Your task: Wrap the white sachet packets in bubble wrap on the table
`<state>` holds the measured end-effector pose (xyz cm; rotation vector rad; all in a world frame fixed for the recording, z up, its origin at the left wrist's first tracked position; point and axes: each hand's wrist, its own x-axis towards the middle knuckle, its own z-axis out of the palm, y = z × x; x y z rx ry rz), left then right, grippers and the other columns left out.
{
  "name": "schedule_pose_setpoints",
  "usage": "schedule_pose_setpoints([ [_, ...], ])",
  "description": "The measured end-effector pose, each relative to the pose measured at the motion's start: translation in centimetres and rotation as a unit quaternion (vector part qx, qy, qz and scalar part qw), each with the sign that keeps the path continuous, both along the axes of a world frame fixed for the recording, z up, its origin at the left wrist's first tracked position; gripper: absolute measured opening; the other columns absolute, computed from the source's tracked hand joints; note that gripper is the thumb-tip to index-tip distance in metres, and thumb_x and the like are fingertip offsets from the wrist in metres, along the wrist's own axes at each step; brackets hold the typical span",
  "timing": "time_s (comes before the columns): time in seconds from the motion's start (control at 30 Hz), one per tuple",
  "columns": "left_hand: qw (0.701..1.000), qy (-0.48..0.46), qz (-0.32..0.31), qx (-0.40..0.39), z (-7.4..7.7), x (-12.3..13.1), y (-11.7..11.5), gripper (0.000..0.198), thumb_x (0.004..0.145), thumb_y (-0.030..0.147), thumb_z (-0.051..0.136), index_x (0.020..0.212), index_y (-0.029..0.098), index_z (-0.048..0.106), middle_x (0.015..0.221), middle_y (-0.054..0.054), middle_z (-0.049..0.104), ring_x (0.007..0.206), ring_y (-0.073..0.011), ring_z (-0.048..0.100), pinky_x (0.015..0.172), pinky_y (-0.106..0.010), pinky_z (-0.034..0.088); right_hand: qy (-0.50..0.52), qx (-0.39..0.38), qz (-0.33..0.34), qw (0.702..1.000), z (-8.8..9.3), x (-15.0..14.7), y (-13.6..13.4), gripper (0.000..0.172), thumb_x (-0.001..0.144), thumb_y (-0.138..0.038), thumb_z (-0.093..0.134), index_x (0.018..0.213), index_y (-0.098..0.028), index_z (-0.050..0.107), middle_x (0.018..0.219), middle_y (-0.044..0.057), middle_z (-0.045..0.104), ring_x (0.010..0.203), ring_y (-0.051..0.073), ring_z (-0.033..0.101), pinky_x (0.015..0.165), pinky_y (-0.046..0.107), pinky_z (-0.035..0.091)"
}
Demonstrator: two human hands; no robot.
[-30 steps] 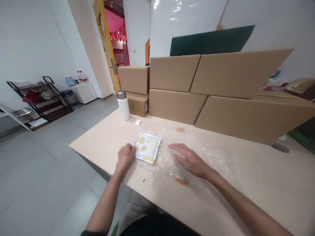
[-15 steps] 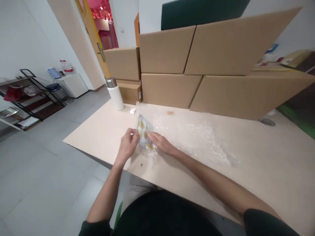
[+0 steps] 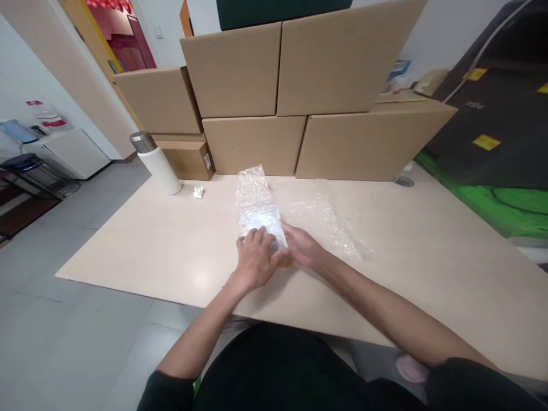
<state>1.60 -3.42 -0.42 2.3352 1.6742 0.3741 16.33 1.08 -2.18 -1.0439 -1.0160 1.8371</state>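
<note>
1. Fingers [image 3: 252,235] of the left hand [image 3: 256,258]: slightly bent and spread, lying palm-down on the near end of the bubble wrap [image 3: 252,191]. Whether the thumb clasps it from below cannot be told.
2. Fingers [image 3: 287,233] of the right hand [image 3: 303,248]: curled inward and closed on the wrap's right edge, just beside the left hand.
3. Bubble wrap: one part is folded into a narrow band that runs away from the hands; a looser part lies spread on the table to the right. A whitish flat packet [image 3: 262,219] shows through the folded band, just beyond the left fingertips.
4. Table [image 3: 171,240]: pale wood-coloured top; the wrap lies near its middle, towards the near edge.
5. White bottle [image 3: 157,164] with a steel cap: upright at the far left, well apart from the hands, with a crumpled white scrap [image 3: 197,193] just beside it.
6. Cardboard boxes [image 3: 252,142]: stacked in two tiers along the far edge.
</note>
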Motion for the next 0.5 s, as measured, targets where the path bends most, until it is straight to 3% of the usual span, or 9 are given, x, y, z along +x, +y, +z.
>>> schedule_pose_setpoints([
  [0.07,0.999,0.03,-0.014,0.02,-0.6,0.3,0.2,0.047,0.097,0.06,0.037,0.114,0.023,0.062,0.146,-0.011,0.047,0.137,-0.0367,0.035,0.106,-0.061,0.027,-0.096,0.088,-0.039,0.991,-0.2,0.8,0.0,0.038,0.084,-0.051,0.06,0.102,-0.018,0.068,0.107,0.01,0.07,0.104,0.027,0.063,0.09,0.04,0.051],
  [0.17,0.998,0.034,-0.041,0.028,-1.1,0.3,0.2,0.045,0.098,0.056,0.041,0.12,0.023,0.061,0.147,-0.011,0.047,0.14,-0.0386,0.033,0.108,-0.061,0.025,-0.278,0.282,-0.107,0.912,-0.8,0.9,0.3,0.042,0.084,-0.05,0.059,0.113,-0.022,0.064,0.133,0.011,0.058,0.13,0.029,0.046,0.107,0.045,0.039],
  [0.2,0.998,0.025,-0.054,0.022,-1.2,0.1,0.2,0.043,0.098,0.054,0.043,0.125,0.024,0.06,0.148,-0.011,0.047,0.141,-0.0387,0.032,0.108,-0.061,0.024,-0.321,0.326,-0.099,0.884,-1.0,0.7,0.5,0.04,0.086,-0.05,0.055,0.113,-0.021,0.064,0.134,0.012,0.056,0.132,0.029,0.044,0.11,0.045,0.035],
  [0.27,0.998,-0.007,-0.053,0.013,-1.4,-0.6,0.0,0.043,0.096,0.051,0.048,0.13,0.026,0.057,0.151,-0.011,0.044,0.144,-0.04,0.027,0.11,-0.062,0.022,-0.366,0.366,-0.04,0.855,-1.3,0.1,1.0,0.035,0.091,-0.048,0.045,0.101,-0.019,0.063,0.12,0.014,0.062,0.122,0.027,0.051,0.108,0.045,0.035],
  [0.33,0.997,-0.064,0.017,0.033,-1.6,-1.9,0.0,0.047,0.093,0.051,0.053,0.132,0.025,0.056,0.155,-0.013,0.035,0.147,-0.0413,0.02,0.112,-0.064,0.018,-0.378,0.371,0.012,0.848,-1.5,-0.5,1.4,0.035,0.095,-0.046,0.036,0.087,-0.02,0.058,0.098,0.01,0.064,0.101,0.024,0.058,0.1,0.045,0.039],
  [0.4,0.975,-0.173,0.132,0.042,-1.8,-3.5,0.0,0.057,0.089,0.053,0.057,0.136,0.021,0.052,0.155,-0.019,0.032,0.145,-0.0413,0.025,0.111,-0.062,0.024,-0.375,0.37,0.024,0.85,-1.3,-0.9,1.7,0.036,0.096,-0.047,0.032,0.078,-0.021,0.051,0.085,0.005,0.06,0.088,0.022,0.057,0.094,0.043,0.041],
  [0.5,0.891,-0.397,0.212,-0.055,-1.9,-5.3,0.3,0.07,0.087,0.057,0.058,0.142,0.017,0.042,0.138,-0.021,0.049,0.126,-0.0338,0.052,0.102,-0.053,0.042,-0.348,0.353,0.018,0.868,-0.8,-1.0,1.7,0.039,0.096,-0.05,0.033,0.073,-0.023,0.047,0.076,0.002,0.056,0.082,0.019,0.055,0.09,0.04,0.042],
])
